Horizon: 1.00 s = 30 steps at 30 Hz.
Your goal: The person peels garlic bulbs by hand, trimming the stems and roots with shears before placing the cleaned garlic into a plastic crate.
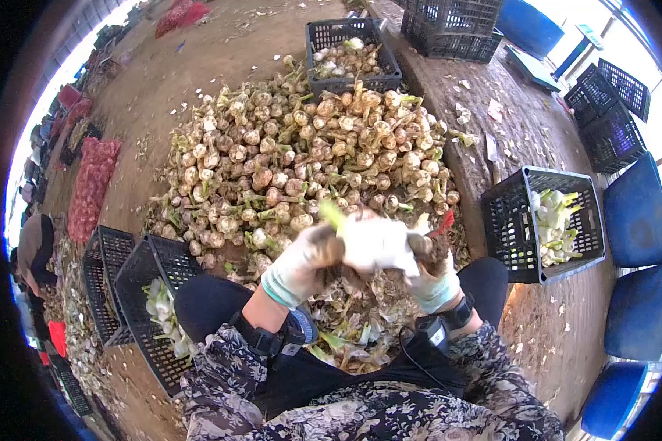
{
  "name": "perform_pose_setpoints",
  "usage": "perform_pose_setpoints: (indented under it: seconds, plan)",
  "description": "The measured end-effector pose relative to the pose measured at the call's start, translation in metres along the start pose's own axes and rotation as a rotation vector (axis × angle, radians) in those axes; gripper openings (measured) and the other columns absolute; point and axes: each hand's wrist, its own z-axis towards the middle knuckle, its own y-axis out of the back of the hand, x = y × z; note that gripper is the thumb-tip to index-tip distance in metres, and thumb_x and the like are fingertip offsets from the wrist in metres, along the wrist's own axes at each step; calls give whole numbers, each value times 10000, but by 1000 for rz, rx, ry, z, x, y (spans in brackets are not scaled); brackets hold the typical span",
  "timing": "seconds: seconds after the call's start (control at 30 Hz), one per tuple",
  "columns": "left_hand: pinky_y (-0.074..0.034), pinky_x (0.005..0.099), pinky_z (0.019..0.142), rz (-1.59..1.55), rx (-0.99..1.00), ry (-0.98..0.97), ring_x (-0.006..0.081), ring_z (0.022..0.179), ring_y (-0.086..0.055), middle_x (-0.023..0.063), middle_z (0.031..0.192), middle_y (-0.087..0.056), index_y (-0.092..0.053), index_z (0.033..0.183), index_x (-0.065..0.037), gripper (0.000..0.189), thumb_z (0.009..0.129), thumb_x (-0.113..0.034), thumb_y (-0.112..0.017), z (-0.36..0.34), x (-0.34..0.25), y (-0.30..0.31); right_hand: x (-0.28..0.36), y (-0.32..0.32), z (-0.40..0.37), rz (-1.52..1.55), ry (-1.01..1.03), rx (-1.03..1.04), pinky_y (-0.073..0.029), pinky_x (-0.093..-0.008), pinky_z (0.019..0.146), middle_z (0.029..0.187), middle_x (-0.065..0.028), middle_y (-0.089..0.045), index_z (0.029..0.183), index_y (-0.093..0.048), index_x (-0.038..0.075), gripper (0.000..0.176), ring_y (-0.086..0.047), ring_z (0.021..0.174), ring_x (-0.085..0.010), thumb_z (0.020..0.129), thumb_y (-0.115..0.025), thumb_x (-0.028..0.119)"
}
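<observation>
Between my gloved hands, above the pile, is a large white garlic bulb (379, 242), smeared by motion, with a pale green stem pointing to the upper left. My left hand (301, 264) closes round its left side; the glove is white with soiled fingers and a mint cuff. On the bulb's right side my right hand (435, 278) is closed too, its dirty fingertips pressed against the white skin. A small red piece (445, 223) shows just beyond the right fingers. Ahead lies a heap of untrimmed garlic bulbs (294, 158). Peeled skins and stem scraps (360, 334) lie between my legs.
A black crate (507, 220) with cleaned garlic stands at right, another crate (143, 294) at left. One more crate (353, 84) holds bulbs at the heap's back. Blue chairs (640, 301) line the right. A red mesh sack (94, 187) and a person (35, 250) are at left.
</observation>
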Motion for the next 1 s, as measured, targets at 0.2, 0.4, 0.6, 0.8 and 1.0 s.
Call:
perform_pose_setpoints:
  seconds: [0.2, 0.4, 0.6, 0.8, 1.0]
  plan:
    - [-460, 254, 777, 110, -232, -58, 125, 876, -552, 35, 961, -560, -458, 1171, 27, 776, 562, -288, -823, -14, -11, -39, 14, -53, -12, -621, 42, 66, -456, -259, 671, 911, -63, -607, 983, -565, 10, 210, -571, 787, -139, 819, -597, 138]
    - [-451, 269, 802, 320, -164, 8, 140, 900, -546, 45, 1010, -560, -482, 1173, -2, 738, 548, -187, -827, -9, -11, -32, 25, 46, 16, -1673, 300, -137, -480, -337, 765, 934, -187, -629, 978, -586, -50, 248, -619, 825, -284, 764, -552, 70]
    - [-401, 274, 905, 1186, -225, -118, 155, 1030, -502, 85, 1156, -524, -452, 1223, 4, 803, 498, -43, -793, -6, 0, -24, 24, -27, 17, -1203, -96, -215, -458, -335, 749, 867, -210, -610, 1043, -517, -54, 528, -592, 815, -257, 778, -627, 389]
    - [-382, 283, 935, 652, -202, -34, 156, 1064, -495, 88, 1173, -529, -433, 1247, 11, 788, 521, 22, -741, -8, -3, -28, 25, -45, 19, -1244, 36, 46, -444, -285, 729, 854, -103, -611, 996, -543, -57, 461, -551, 807, -150, 781, -632, 341]
    - [-382, 292, 940, 448, -255, -11, 160, 1046, -503, 77, 1140, -540, -476, 1198, 10, 707, 541, 35, -735, -8, -8, -25, 31, -42, 6, -736, -198, -18, -475, -268, 651, 844, -89, -593, 1016, -519, -61, 363, -583, 743, -146, 836, -555, 252]
